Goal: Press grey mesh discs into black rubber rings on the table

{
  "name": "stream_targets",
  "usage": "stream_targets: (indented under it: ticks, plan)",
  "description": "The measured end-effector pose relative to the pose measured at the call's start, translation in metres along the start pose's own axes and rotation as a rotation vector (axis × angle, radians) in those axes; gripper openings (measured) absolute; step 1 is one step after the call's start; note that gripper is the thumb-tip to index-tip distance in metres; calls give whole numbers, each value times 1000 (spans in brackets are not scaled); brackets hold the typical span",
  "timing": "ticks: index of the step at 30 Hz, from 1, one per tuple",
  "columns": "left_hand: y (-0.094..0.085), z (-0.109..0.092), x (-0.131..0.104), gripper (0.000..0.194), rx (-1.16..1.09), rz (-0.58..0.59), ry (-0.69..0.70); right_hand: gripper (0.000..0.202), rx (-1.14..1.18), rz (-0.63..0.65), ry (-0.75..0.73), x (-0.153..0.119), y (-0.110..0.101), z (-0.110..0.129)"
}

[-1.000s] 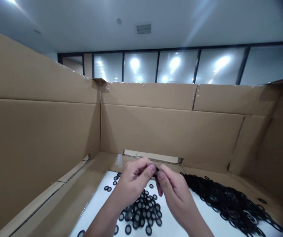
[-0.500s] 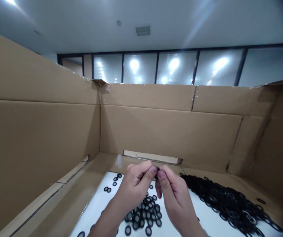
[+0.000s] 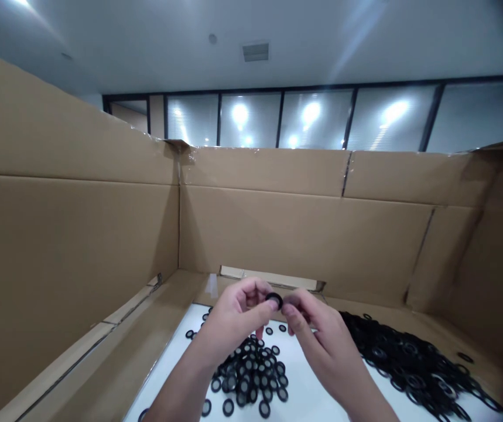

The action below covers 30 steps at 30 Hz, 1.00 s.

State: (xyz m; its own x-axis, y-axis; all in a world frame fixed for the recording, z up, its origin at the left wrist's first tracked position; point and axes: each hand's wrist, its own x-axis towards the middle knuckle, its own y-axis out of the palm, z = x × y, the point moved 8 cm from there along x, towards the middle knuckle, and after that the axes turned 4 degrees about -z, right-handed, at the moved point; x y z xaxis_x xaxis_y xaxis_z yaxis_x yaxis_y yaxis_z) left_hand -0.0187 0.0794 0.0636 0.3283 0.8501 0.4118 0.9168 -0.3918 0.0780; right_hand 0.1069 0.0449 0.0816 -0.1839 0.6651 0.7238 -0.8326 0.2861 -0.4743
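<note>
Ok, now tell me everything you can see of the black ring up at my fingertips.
The black ring is small, round and fairly thin, with a smooth, dark band that looks like rubber or plastic. Its face is turned roughly toward the camera. The left hand pinches it, the thumb overlapping its lower left part. Fingertips of the right hand are right beside its right edge; whether they touch is unclear. It is held up above the white surface.
</note>
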Motion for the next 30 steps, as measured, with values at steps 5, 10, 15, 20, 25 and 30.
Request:
stream_targets:
  ticks: [5, 10, 15, 20, 25, 30]
  plan:
    - [-2, 5, 2, 23, 31, 29, -42, 31, -13, 139, -74, -3, 2, 4]
    - [0, 12, 3, 19, -6, 72, -96, 19, -56, 119, -106, -3, 2, 9]
    - [3, 18, 0, 23, -68, 109, -150, 16, -139, 47, -40, -1, -3, 2]
    - [2, 16, 1, 20, -63, 92, -122, 20, -112, 96, -127, -2, 0, 9]
    - [2, 19, 3, 20, -44, 84, -125, 24, -189, -45, -92, 0, -4, 5]
    - [5, 20, 3, 20, -21, 78, -118, 18, -191, 28, -117, -1, 6, 4]
